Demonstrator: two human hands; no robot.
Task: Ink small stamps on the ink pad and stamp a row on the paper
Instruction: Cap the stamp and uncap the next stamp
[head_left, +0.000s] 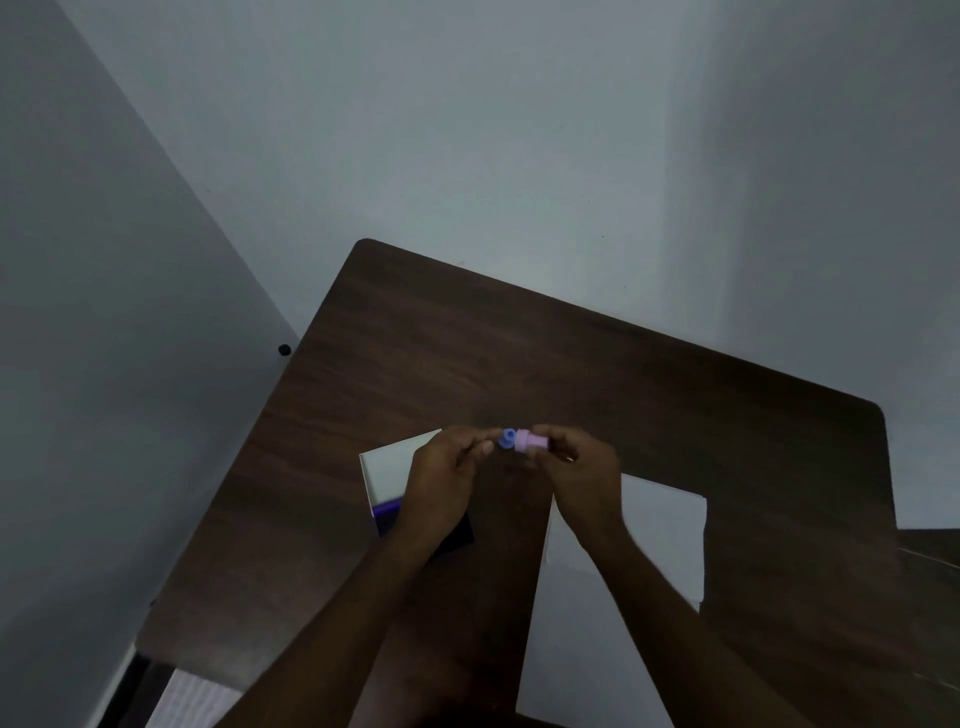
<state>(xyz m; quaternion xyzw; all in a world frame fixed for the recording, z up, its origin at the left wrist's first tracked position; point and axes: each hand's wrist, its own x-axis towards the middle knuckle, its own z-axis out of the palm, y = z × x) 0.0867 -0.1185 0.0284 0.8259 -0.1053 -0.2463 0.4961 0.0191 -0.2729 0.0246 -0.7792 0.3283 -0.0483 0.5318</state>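
Note:
Above the dark wooden table, my right hand pinches a small pink stamp by its body. A blue piece sits at the stamp's left end, and the fingertips of my left hand touch it. White paper lies under my right forearm. Left of it is an open white ink pad case with a purple strip and a dark pad, mostly hidden by my left hand.
Grey walls meet in a corner beyond the table's far edge. Another white sheet pokes out below the table's near left corner. A second wooden surface adjoins on the right.

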